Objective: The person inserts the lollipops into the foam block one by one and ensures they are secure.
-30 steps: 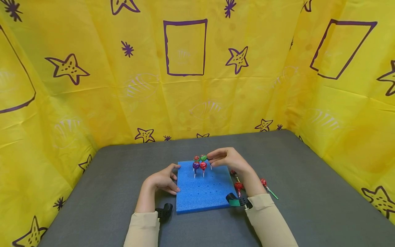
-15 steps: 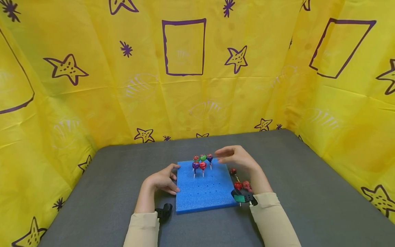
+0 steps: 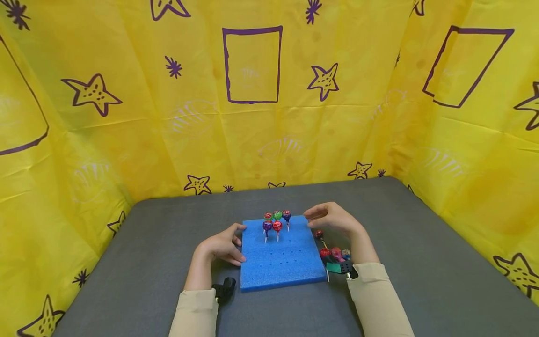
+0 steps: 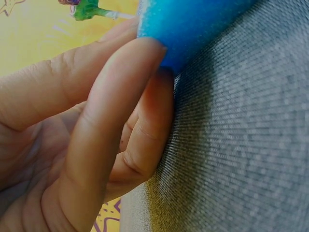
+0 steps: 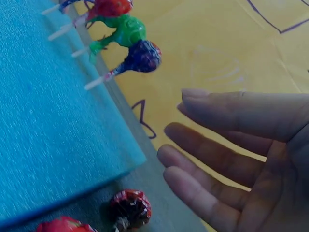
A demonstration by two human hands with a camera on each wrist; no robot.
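A blue foam board (image 3: 278, 274) with rows of small holes lies flat on the table. Several wrapped lollipops stand upright in its far part, among them a purple one (image 3: 267, 225), a red one (image 3: 277, 226), a green one (image 3: 277, 215) and a dark purple-blue one (image 5: 145, 56). My left hand (image 3: 219, 244) touches the board's left edge with its fingers spread along it; the left wrist view shows fingertips (image 4: 149, 50) against the blue side. Off the far right corner, my right hand (image 3: 334, 219) hovers with relaxed fingers, holding nothing, apart from the lollipops.
Loose lollipops lie on the grey table (image 3: 160, 267) right of the board: a dark red one (image 5: 129, 208), a red one (image 3: 325, 253) and a pink one (image 3: 337, 253), partly beside my right wrist. Yellow cloth (image 3: 252, 150) walls the table's back and sides.
My right hand has let go of the dark purple-blue lollipop, which stands in the board, and has moved right, away from it. My left hand stays at the board's edge.
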